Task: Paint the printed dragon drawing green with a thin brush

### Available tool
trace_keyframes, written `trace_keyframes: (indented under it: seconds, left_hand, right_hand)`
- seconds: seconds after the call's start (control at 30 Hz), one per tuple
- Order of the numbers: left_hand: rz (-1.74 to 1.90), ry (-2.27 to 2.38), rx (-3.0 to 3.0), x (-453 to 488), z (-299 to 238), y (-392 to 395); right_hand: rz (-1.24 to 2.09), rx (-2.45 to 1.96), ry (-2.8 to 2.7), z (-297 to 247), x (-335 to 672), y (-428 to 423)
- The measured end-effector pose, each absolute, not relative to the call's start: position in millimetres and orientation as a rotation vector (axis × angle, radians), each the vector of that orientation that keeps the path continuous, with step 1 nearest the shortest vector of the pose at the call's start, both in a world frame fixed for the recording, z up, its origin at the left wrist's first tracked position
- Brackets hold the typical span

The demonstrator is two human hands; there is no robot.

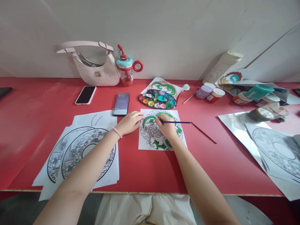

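My right hand (pixel 166 126) is closed on a thin blue paintbrush (pixel 179 122), its tip touching a dragon drawing sheet (pixel 145 142) partly painted green. My left hand (pixel 129 122), with a bead bracelet at the wrist, rests on the sheet's left edge with fingers curled, holding nothing. A paint palette (pixel 157 99) with several coloured wells lies just beyond the sheet.
A stack of printed line drawings (pixel 77 150) lies at the left. Two phones (pixel 85 94) (pixel 121 104), a pink handbag (pixel 93 67) and a small bottle (pixel 126 69) stand near the wall. Paint jars (pixel 212 92), a spare brush (pixel 203 133) and more sheets (pixel 269 147) crowd the right.
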State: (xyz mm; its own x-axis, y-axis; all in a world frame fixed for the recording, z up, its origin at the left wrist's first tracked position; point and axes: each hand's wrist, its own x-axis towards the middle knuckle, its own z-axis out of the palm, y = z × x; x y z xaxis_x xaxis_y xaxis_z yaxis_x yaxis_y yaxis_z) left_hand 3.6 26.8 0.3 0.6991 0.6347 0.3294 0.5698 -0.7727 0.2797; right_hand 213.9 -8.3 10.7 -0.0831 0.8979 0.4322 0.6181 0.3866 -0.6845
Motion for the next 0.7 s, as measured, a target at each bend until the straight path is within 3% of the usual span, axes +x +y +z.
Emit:
trace_keyframes:
  seconds: [0.7]
  left_hand:
    - [0.607, 0.988, 2.738, 3.3, 0.6, 27.3]
  right_hand:
    - [0.475, -1.341, -1.807, 9.7, 212.9, -8.0]
